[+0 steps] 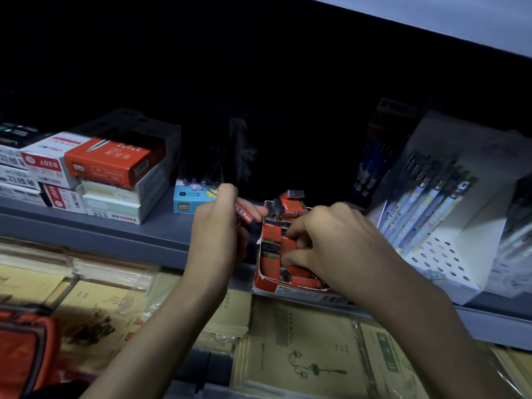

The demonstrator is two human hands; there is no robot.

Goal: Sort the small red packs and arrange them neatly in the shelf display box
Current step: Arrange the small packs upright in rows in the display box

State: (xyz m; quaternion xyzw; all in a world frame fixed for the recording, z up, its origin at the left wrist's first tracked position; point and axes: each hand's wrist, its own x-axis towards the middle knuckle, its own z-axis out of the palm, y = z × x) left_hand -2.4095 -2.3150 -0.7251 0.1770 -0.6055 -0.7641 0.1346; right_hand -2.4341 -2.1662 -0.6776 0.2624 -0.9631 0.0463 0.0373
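Head: white rack [443, 254], perhaps pens [431, 203], beside display box [290, 287]

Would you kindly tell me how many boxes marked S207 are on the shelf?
2. The upper S207 box lies on top at the left, beside the orange box; the lower S207 box sits just below it. Others may be hidden behind.

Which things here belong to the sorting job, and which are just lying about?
Job: packs; box; left hand, holding packs; right hand, pinching a pack in the box.
Lying about: pen rack; blue carton; stacked cartons; paper pads; orange bag.
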